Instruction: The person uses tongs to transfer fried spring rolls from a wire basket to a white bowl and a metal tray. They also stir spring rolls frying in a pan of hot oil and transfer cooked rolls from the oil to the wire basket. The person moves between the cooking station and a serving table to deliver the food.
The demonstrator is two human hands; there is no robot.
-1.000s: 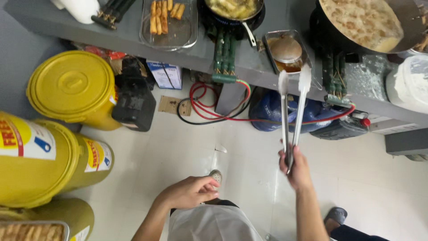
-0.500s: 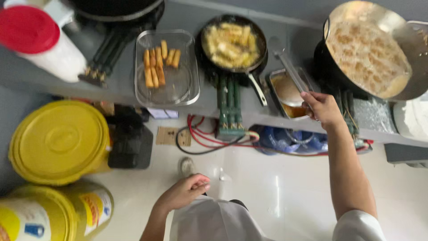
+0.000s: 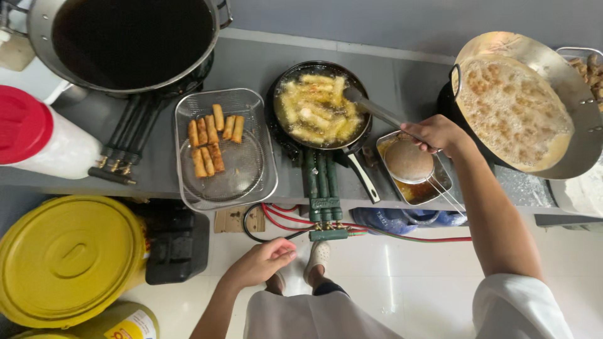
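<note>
Metal tongs point(image 3: 370, 105) sit pinched in my right hand point(image 3: 433, 133), fingers wrapped tight around the handles, their tips down in the black frying pan point(image 3: 320, 107) among the pale rolls point(image 3: 317, 112) bubbling in oil. My left hand point(image 3: 260, 263) hangs low by my waist, fingers loosely curled, holding nothing. Just left of the pan, a wire basket point(image 3: 251, 182) holds browned fried rolls point(image 3: 213, 141). Below my right hand a round skimmer point(image 3: 408, 162) rests over a small steel tray point(image 3: 443, 186). A wide wok point(image 3: 521, 107) stands at my right.
</note>
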